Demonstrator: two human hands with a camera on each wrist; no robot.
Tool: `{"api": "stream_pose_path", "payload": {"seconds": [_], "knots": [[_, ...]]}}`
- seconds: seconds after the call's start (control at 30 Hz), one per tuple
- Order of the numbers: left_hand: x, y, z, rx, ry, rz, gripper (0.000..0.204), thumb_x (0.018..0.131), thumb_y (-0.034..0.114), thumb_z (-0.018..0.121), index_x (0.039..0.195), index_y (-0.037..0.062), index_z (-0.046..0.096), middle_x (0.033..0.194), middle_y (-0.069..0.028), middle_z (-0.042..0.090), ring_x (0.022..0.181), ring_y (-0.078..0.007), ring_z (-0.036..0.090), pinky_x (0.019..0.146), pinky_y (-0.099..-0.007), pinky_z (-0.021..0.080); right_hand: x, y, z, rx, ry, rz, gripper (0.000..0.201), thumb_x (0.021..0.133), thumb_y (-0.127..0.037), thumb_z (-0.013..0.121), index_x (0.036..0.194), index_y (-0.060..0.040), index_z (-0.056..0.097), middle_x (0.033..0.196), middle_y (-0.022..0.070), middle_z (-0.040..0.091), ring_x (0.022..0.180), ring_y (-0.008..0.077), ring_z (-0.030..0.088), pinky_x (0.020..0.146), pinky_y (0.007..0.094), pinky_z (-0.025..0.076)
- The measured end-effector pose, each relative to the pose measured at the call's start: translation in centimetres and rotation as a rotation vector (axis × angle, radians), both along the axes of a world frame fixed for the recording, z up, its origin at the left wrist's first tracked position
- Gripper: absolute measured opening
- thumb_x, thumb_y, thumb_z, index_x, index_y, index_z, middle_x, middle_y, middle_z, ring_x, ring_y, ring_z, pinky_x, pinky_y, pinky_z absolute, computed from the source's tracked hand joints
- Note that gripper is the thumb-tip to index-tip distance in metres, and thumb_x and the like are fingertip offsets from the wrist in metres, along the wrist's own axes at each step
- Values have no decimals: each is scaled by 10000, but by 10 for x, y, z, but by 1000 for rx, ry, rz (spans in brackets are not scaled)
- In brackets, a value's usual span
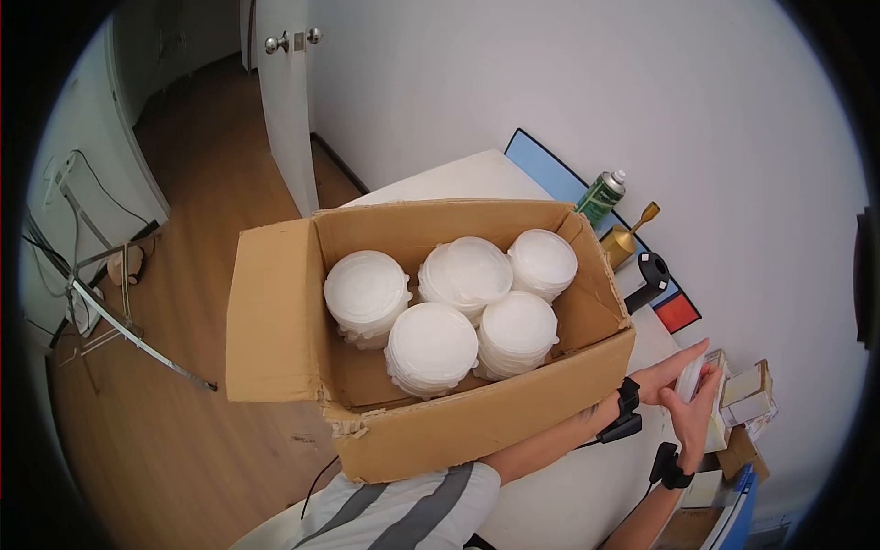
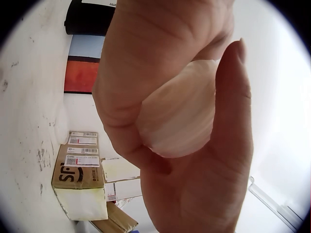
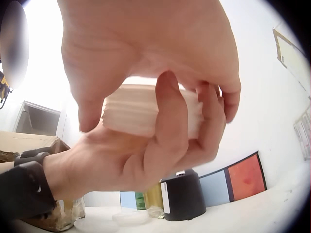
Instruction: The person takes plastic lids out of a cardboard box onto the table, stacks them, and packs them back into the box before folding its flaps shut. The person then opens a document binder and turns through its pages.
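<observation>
A short stack of round, whitish plastic lids (image 1: pixel 689 378) is held between both hands, to the right of the cardboard box. My left hand (image 1: pixel 653 380) cups the stack, its fingers curled round the side in the right wrist view. From over the top, my right hand (image 1: pixel 694 420) grips the same stack, thumb on one side and fingers on the other. Ridged edges of the stacked lids (image 3: pixel 129 111) show between the hands. Inside the open cardboard box (image 1: pixel 495 426) stand several stacks of similar white lids (image 1: pixel 431 344).
Along the wall stand a green spray can (image 1: pixel 600 197), a gold container (image 1: pixel 619 243) and a black cylindrical object (image 1: pixel 649 275). Small cartons (image 1: pixel 747 394) sit beyond the hands at the right. Flat translucent discs (image 3: pixel 131 218) lie on the white table (image 1: pixel 532 513).
</observation>
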State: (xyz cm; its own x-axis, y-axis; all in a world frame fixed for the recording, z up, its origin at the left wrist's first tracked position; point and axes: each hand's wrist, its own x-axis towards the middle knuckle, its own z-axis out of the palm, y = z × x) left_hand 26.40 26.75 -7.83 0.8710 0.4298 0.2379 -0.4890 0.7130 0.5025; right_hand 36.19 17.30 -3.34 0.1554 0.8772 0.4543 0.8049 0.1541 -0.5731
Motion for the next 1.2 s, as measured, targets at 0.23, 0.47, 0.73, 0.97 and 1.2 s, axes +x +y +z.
{"api": "stream_pose_path", "payload": {"seconds": [0.23,0.47,0.73,0.97,1.2], "knots": [[-8,7,8,-14,-93,-66,663,995,774,479,1017,132,641,975,-37,653,870,-170,641,787,-322,548,-7,5,-2,21,-117,-85,664,769,-196,851,1249,-36,422,1168,121,465,1104,297,489,1035,403,408],[-24,16,-10,-104,-280,-155,574,986,696,583,1158,152,636,1097,-53,690,994,-193,669,841,-356,569,-155,-6,106,206,-601,81,677,721,-120,877,1292,-20,527,1471,227,523,1306,420,529,1083,479,443],[-41,7,-12,-94,-297,-151,567,981,692,593,1170,158,633,1106,-52,689,1006,-197,669,846,-365,570,-334,107,112,-119,-929,1033,575,756,-221,920,1153,-21,555,1184,174,646,1129,395,608,984,446,496],[-52,4,-20,-137,-359,-156,563,976,688,602,1180,164,630,1114,-51,689,1017,-200,668,851,-372,571,-357,121,75,-438,-1011,997,633,762,-358,903,1140,-34,511,1090,179,632,1082,380,605,995,445,471],[-69,2,-25,-174,-393,-155,559,972,684,611,1191,170,628,1122,-51,689,1029,-203,668,856,-380,572,-361,110,88,-317,-823,1049,600,749,-264,887,1155,-49,500,1080,172,616,1051,379,604,1007,440,453]]}}
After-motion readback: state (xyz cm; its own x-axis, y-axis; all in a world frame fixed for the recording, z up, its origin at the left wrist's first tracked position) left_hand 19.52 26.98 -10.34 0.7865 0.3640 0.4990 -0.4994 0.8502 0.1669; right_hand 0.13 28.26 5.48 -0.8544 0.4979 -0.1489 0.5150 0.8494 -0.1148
